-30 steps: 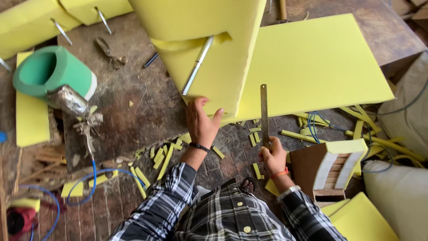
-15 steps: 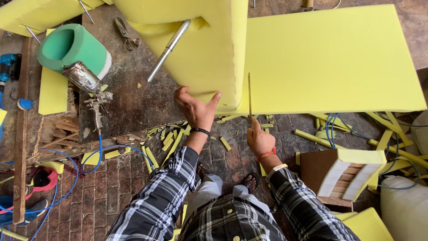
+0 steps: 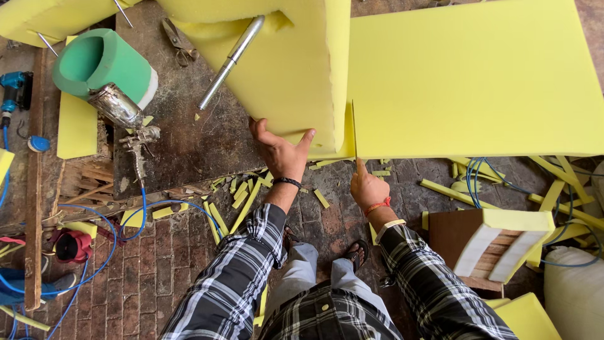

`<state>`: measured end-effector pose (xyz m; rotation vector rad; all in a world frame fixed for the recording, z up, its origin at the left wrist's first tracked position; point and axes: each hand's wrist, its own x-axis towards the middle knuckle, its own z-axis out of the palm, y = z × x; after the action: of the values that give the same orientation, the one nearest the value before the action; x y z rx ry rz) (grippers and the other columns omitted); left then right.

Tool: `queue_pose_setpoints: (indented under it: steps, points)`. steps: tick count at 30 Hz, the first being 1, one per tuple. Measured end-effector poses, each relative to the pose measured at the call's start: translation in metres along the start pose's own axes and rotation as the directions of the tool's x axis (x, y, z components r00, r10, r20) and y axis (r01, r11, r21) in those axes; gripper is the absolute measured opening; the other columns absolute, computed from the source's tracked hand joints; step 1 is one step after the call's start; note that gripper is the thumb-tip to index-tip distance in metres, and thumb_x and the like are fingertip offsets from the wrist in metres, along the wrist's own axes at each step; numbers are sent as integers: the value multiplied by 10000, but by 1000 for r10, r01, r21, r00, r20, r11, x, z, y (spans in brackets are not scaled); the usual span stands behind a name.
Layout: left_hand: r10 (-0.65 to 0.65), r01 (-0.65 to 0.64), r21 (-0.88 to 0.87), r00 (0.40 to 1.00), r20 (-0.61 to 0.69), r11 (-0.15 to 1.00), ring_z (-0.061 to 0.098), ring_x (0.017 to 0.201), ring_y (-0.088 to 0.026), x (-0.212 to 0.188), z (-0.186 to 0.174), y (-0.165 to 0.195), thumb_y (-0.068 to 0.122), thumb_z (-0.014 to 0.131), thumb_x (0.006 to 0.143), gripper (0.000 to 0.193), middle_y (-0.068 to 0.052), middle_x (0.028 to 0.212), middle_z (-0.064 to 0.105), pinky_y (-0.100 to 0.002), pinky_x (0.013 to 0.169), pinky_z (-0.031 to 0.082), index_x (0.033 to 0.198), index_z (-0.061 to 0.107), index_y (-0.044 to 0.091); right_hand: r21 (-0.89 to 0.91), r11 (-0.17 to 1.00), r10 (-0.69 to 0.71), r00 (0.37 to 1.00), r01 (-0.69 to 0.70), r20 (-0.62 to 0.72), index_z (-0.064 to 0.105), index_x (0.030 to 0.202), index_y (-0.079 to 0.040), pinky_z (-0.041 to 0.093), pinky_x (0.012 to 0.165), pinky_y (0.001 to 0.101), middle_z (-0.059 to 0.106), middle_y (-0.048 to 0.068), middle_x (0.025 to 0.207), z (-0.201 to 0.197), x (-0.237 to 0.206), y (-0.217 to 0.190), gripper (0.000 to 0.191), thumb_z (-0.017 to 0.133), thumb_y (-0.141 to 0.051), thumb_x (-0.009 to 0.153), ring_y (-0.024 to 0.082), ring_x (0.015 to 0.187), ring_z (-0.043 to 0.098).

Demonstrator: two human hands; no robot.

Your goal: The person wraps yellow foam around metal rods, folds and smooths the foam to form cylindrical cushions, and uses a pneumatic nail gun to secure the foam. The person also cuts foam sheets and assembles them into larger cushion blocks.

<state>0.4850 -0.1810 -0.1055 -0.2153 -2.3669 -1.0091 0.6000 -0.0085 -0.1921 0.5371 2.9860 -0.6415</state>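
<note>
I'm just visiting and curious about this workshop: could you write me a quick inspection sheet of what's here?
Surface: dark worn worktable, brick floor below.
Job's things: thick yellow foam block beside a flat yellow foam sheet; thin blade upright at the sheet's edge.
Clutter: foam offcuts, green foam roll, spray gun, scissors, metal rod.
Hands: left hand pressed on the block; right hand, grip closed on the blade.
Cables: blue hose.
Surroundings: wooden frame with foam.
</note>
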Motion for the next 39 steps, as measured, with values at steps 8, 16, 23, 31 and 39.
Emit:
queue_pose_setpoints:
  steps: [8,16,23,31,39]
  points:
    - [-101,99,43,995,28,994,488,1258,-375,4,2,-8,429,1010,618,1063,-228,1368,410,-557,1024,444,1298,253,123,-118,977,206,936,-179,286,244,1641,-214,609,528,424,742,138,687,12,-19,-5,618,397,-265,1044,291,607,738]
    - [-108,106,59,994,34,993,494,1187,-345,5,6,-16,422,1018,614,993,-190,1280,424,-540,963,454,1230,308,104,-132,983,147,981,-131,125,367,1582,-231,559,558,450,728,116,726,8,-5,-7,620,486,-219,974,305,619,708]
    - [-131,129,66,991,29,989,487,1198,-352,9,5,-13,403,1022,596,999,-190,1294,404,-535,948,461,1227,308,103,-111,991,92,987,-77,130,425,1542,-259,555,617,500,744,131,798,5,-16,0,572,494,-241,974,345,714,717]
    - [-67,67,70,998,6,995,474,1236,-365,10,2,-8,342,1031,602,976,-195,1327,397,-555,974,439,1220,312,110,-83,990,125,982,-114,142,411,1544,-293,557,610,500,742,165,788,2,-50,1,615,505,-227,939,361,695,727]
    - [-142,142,16,988,65,990,471,1243,-352,9,4,-11,312,1015,633,949,-206,1343,390,-559,1018,443,1215,291,118,-29,999,32,996,-30,82,419,1530,-220,547,567,541,706,166,722,3,-38,7,595,501,-201,941,385,635,689]
